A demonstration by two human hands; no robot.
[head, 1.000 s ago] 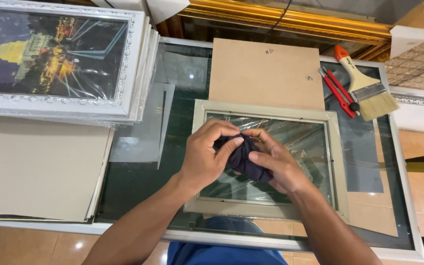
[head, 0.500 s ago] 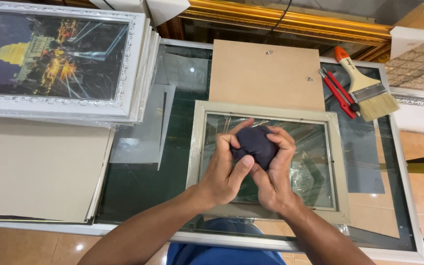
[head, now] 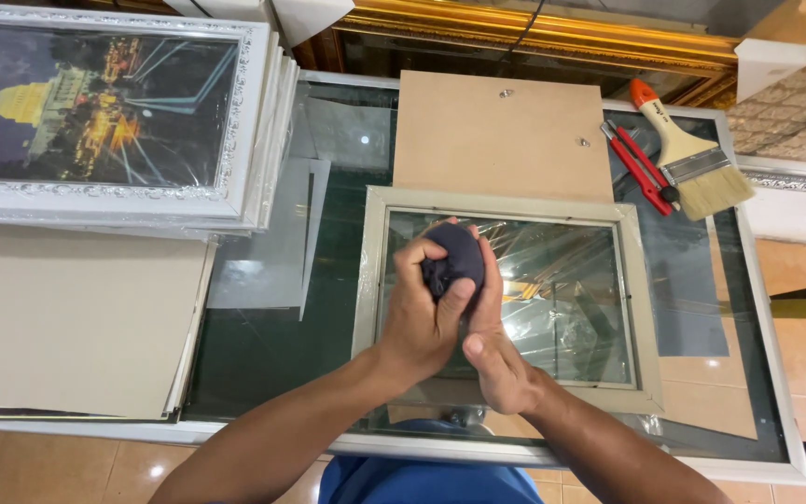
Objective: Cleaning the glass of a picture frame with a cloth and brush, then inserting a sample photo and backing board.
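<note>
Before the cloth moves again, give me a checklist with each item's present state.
1. Dark cloth bunched and gripped: ok, the left hand wraps it and the right hand steadies it.
2. Cloth over the glass pane: ok, though contact cannot be told.
3. Pale frame lying flat on the glass table: ok.
4. Pane free of smears: cannot tell, reflections cover it.
5. Paintbrush and red cutter clear of the frame: ok, they lie apart at the table's far right corner.
6. Stacked framed pictures clear of the hands: ok, far left.
</note>
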